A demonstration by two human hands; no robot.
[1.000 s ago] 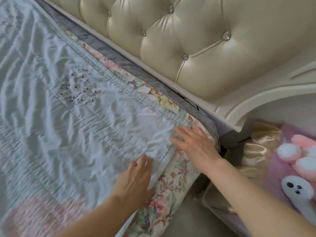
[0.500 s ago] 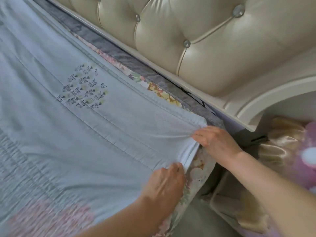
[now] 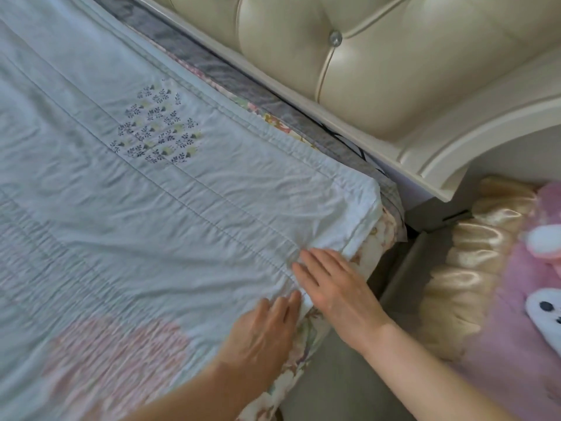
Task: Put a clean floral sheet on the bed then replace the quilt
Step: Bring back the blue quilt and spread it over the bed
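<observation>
A pale blue-white quilt point(image 3: 151, 223) with a small dark flower patch and a pink patch covers the bed. Its corner lies near the headboard end on the right. Under it, the floral sheet point(image 3: 373, 235) shows along the mattress edge and corner. My left hand point(image 3: 264, 332) lies flat on the quilt's side edge, fingers straight. My right hand point(image 3: 334, 284) rests flat on the quilt just beside the corner, fingers spread and pointing up-left. Neither hand grips the cloth.
A cream tufted headboard point(image 3: 349, 71) with a curved wooden frame runs along the top right. A grey fabric strip point(image 3: 230, 74) lies between mattress and headboard. A bedside unit point(image 3: 409, 268) carries a gold satin frill and a pink plush rabbit cushion point(image 3: 516, 284). Grey floor point(image 3: 334, 384) lies below.
Both hands let go of the quilt corner they were pulling and now lie flat on it. The right hand moved down-left onto the quilt. The corner sits squarer on the mattress.
</observation>
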